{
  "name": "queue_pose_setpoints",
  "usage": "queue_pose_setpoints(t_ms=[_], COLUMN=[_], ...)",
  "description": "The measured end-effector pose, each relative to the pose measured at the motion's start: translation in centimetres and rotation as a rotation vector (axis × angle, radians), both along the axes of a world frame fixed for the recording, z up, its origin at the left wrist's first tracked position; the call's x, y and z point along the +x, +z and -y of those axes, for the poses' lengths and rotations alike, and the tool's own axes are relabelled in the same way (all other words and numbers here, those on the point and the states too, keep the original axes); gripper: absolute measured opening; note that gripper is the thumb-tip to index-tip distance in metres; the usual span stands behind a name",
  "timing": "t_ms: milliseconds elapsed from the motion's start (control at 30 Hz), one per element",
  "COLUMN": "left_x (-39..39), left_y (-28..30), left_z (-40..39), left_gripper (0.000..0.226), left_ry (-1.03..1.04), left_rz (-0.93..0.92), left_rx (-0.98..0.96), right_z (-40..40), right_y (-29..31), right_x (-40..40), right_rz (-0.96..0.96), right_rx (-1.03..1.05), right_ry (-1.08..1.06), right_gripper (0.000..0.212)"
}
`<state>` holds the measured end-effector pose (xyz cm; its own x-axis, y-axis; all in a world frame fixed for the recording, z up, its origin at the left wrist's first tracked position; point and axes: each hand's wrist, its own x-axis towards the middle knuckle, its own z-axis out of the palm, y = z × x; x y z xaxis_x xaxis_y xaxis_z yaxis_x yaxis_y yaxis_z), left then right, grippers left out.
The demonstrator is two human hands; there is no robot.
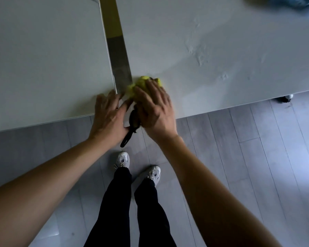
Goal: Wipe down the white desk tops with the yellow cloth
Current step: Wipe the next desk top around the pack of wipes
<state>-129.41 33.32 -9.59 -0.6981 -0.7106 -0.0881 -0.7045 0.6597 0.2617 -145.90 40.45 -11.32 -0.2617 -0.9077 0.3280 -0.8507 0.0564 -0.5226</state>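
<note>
hands work at the near edge of two white desk tops that stand side by side with a narrow gap [120,56] between them. right hand [154,106] lies palm down on the yellow cloth [143,82], fingers straight and spread, pressing the cloth flat against the right desk top [221,50]. cloth position: bunched at the near left corner of the right desk top, just beside the gap, with one part reaching over the corner edge toward the gap. left hand [108,114] rests flat on the near right corner of the left desk top [43,59], fingers relaxed and extended, holding nothing; its thumb points toward the cloth. a black strap-like object [130,129] hangs between the two hands below the desk edge; what holds it cannot be told. the right desk top shows faint streaks and marks [200,54] on its surface. a blue item [292,1], blurred, lies at the far right corner of that desk top. below the desks: grey plank floor [239,157], black trousers [121,202] and white shoes [137,164] of the person
</note>
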Motion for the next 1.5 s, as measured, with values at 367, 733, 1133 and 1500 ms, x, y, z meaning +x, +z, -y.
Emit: queue_pose_setpoints(t_ms=[367,733,1133,1500], left_x=[-2.9,-0.9,-0.7,-0.7], left_y=[-0.3,-0.2,-1.7,-1.8], left_z=[-3.7,-5.4,-5.5,-5.6], left_gripper=[0.042,0.028,0.032,0.035], left_ry=[-0.023,-0.028,-0.035,-0.077], left_rz=[-0.227,-0.257,-0.338,-0.212], left_rx=[-0.041,-0.038,-0.125,-0.206], right_z=[-6.4,4.6,0.3,9.9], right_y=[0.9,0.2,0.5,0.5], right_x=[-19.9,-2.6,-20.8,-3.8], right_rz=[0.041,-0.062,0.026,-0.135], right_rx=[0.177,0.053,0.221,0.003], right_ry=[-0.681,0.042,-0.598,0.215], right_gripper=[0.052,0.045,0.052,0.043])
